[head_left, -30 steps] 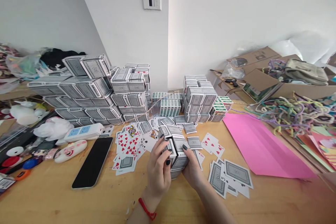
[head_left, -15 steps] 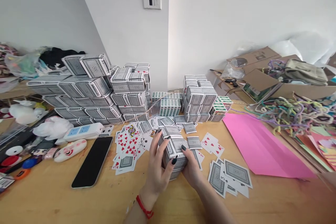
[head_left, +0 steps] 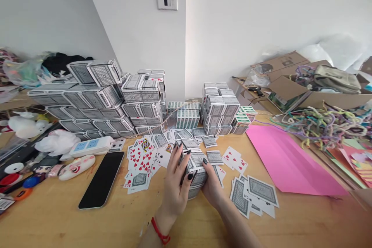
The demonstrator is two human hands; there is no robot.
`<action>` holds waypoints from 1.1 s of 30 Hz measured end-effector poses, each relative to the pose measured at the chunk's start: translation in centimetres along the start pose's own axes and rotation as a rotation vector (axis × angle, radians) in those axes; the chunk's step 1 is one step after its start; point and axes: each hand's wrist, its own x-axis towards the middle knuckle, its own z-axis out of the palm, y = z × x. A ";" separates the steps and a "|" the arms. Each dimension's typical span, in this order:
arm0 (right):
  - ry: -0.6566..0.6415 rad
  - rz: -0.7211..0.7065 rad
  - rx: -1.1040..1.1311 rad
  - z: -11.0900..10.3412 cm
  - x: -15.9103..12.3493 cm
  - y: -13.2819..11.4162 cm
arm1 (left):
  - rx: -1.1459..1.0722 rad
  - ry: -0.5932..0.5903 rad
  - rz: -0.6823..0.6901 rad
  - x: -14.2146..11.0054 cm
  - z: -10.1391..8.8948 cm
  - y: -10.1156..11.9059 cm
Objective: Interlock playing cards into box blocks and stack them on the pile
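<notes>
Between my hands sits a block built of playing cards [head_left: 195, 159], grey patterned backs facing out, on the wooden table. My left hand [head_left: 176, 180] is curved over its left side, fingertips on the upper edge and thumb on the near face. Against the right side rests my right hand [head_left: 213, 182], its thumb on top and its other fingers hidden behind the block. Loose playing cards [head_left: 143, 159] lie spread to the left, some face up. More loose cards [head_left: 255, 195] are to the right of my right hand.
Stacked card blocks [head_left: 87, 99] stand at the back left, with another card stack [head_left: 221, 106] at the back right. Green-and-white card boxes [head_left: 188, 118] sit between them. A phone [head_left: 101, 180], a power strip [head_left: 91, 146], pink paper [head_left: 286, 162] and tangled yarn [head_left: 314, 124] surround the work area.
My left fingers and thumb have shifted slightly along the card block, and my right thumb has moved a little. The block stays in nearly the same place. The view has drifted slightly.
</notes>
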 end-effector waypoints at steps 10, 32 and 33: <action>0.066 -0.001 -0.010 -0.5 0.1 0.4 | -0.109 0.144 -0.023 -0.6 0.5 0.4; -0.061 -0.121 -0.110 -0.6 0.4 0.4 | -0.084 0.197 -0.090 -1.0 0.9 0.3; -0.068 -0.121 -0.110 -0.6 0.4 0.4 | -0.088 0.207 -0.105 -1.0 0.9 0.4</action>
